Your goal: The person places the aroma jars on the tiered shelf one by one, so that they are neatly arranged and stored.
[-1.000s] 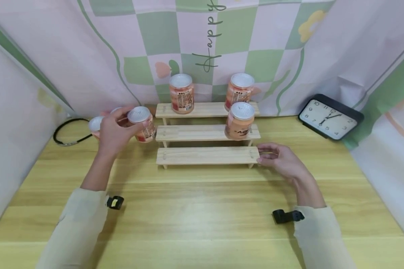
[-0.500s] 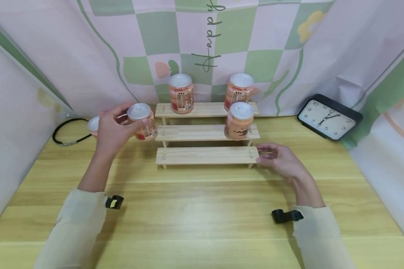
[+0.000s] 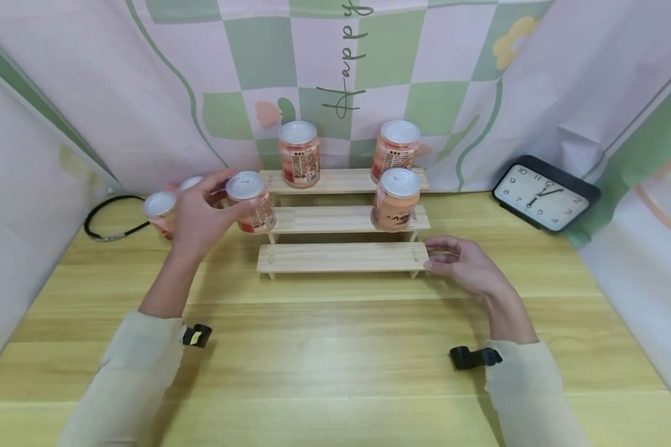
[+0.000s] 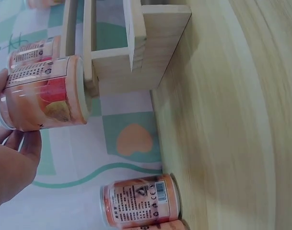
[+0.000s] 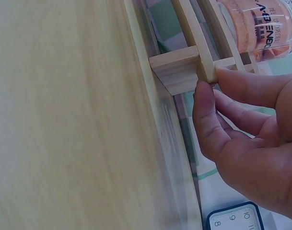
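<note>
My left hand grips a peach-coloured can with a pale lid, held off the table at the left end of a three-tier wooden rack. In the left wrist view the held can shows fruit pictures on its label. My right hand pinches the right end of the rack's lowest board between thumb and fingers, as the right wrist view of the hand also shows. Two cans stand on the top tier, one left and one right. Another can stands at the right of the middle tier.
Two more cans stand on the table behind my left hand, the nearer can partly covered by it. A black cord loop lies left of them. At the right back is a black-framed clock. A patterned curtain hangs behind the rack.
The left hand has lifted the can slightly and moved it right, closer to the rack's left end. The right hand keeps its hold on the lowest board.
</note>
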`<state>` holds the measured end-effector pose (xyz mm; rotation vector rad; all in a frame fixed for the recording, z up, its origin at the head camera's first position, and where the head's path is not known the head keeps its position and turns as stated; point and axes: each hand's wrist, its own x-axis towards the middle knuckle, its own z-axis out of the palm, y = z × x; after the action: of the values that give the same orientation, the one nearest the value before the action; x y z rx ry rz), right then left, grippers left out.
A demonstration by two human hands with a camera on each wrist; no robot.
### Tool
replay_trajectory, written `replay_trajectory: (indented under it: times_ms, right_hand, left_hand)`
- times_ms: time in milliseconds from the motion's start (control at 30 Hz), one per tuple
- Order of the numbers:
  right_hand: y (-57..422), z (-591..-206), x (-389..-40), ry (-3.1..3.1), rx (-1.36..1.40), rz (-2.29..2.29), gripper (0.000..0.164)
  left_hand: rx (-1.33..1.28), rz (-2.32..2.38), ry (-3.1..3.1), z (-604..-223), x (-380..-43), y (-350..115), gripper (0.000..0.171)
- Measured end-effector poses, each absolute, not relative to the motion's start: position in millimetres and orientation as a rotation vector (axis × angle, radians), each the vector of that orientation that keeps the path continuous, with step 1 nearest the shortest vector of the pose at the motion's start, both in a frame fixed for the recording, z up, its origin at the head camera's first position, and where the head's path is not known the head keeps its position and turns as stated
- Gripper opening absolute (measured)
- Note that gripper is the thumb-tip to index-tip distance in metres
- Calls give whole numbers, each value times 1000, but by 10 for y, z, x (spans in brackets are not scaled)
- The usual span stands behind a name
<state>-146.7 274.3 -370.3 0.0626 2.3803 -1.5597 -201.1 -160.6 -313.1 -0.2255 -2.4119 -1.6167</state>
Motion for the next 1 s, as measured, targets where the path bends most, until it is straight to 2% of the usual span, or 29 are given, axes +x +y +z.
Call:
replay_trajectory:
  times_ms: [1000]
  right_hand:
    - [2749, -3718, -1461, 2355, 36, -1590, 61]
  left_hand:
    - [-499, -1852, -2297, -3254, -2140, -1225, 62]
